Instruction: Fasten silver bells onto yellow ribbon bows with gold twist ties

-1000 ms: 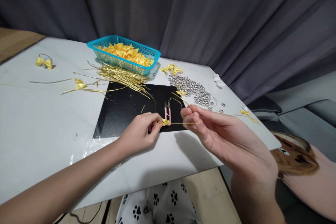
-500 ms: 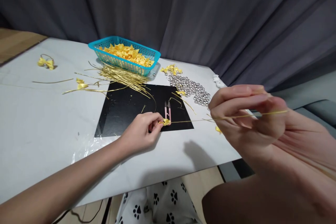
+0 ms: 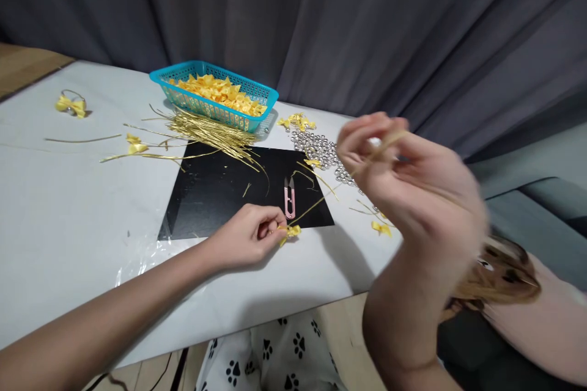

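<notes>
My left hand (image 3: 250, 236) rests at the front edge of the black mat (image 3: 215, 192) and pinches a small yellow ribbon bow (image 3: 290, 231). A thin gold wire (image 3: 316, 201) runs from the bow up and right to my right hand (image 3: 403, 177), which is raised above the table, blurred by motion, with its fingers pinched on the wire's far end. Pink thread snips (image 3: 290, 198) lie on the mat just behind the bow.
A teal basket (image 3: 213, 95) of yellow bows stands at the back, with a bundle of gold wires (image 3: 211, 133) in front of it. Silver beads (image 3: 321, 149) are heaped right of the mat. Loose bows and wires lie on the white table (image 3: 68, 208). A grey curtain hangs behind.
My right hand has pulled the gold wire out to the right, then swung up and back toward the beads. My left hand has kept its pinch on the bow, shifting slightly nearer the table edge.
</notes>
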Available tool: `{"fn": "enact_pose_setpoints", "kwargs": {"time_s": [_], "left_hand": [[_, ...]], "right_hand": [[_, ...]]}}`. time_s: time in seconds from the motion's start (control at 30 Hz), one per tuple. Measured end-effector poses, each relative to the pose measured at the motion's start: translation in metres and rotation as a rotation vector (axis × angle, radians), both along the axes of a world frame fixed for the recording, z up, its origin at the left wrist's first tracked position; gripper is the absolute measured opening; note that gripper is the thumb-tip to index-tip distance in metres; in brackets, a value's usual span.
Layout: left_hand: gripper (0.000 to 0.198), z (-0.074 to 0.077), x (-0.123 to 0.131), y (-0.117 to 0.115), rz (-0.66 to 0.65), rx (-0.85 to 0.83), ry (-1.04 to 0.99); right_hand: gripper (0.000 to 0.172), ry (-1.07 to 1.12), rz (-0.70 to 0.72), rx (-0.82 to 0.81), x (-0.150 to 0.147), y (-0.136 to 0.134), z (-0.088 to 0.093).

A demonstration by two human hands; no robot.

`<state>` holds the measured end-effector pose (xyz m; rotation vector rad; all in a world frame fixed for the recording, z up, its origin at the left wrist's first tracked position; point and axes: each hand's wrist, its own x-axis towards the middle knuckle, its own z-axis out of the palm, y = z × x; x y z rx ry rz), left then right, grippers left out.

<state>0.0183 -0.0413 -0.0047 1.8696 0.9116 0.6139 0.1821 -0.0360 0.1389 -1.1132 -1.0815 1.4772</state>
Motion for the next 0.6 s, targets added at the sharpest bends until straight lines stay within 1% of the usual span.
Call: {"fn": "enact_pose_setpoints", "kwargs": {"time_s": [0.03, 0.07, 0.13, 0.17, 0.23, 0.3, 0.4, 0.5, 0.6], "left_hand": [[0.014, 0.001, -0.001, 0.000, -0.052, -0.029, 0.005], [0.015, 0.001, -0.001, 0.000, -0.093, -0.051, 0.009], [0.016, 0.002, -0.002, 0.001, -0.142, -0.087, 0.010], [0.017, 0.002, -0.002, 0.001, -0.152, -0.107, 0.004], [0.017, 0.003, -0.002, 0.002, -0.163, -0.151, -0.019], [0.017, 0.003, -0.002, 0.003, -0.171, -0.189, -0.045], [0.017, 0.004, -0.002, 0.004, -0.165, -0.217, -0.057], [0.017, 0.005, -0.002, 0.004, -0.151, -0.237, -0.049], [0.017, 0.006, -0.002, 0.004, -0.145, -0.273, -0.052]], "right_hand": [[0.053, 0.076, -0.023, -0.071, 0.004, 0.016, -0.006], [0.047, 0.158, -0.059, -0.164, 0.008, 0.031, -0.013], [0.033, 0.295, -0.184, -0.341, 0.016, 0.059, -0.026], [0.025, 0.336, -0.247, -0.400, 0.020, 0.070, -0.033], [0.016, 0.403, -0.355, -0.459, 0.026, 0.084, -0.045], [0.014, 0.452, -0.413, -0.478, 0.029, 0.091, -0.055], [0.015, 0.489, -0.426, -0.495, 0.033, 0.095, -0.067], [0.014, 0.490, -0.420, -0.523, 0.033, 0.098, -0.074], [0.014, 0.485, -0.437, -0.543, 0.035, 0.101, -0.077]]}}
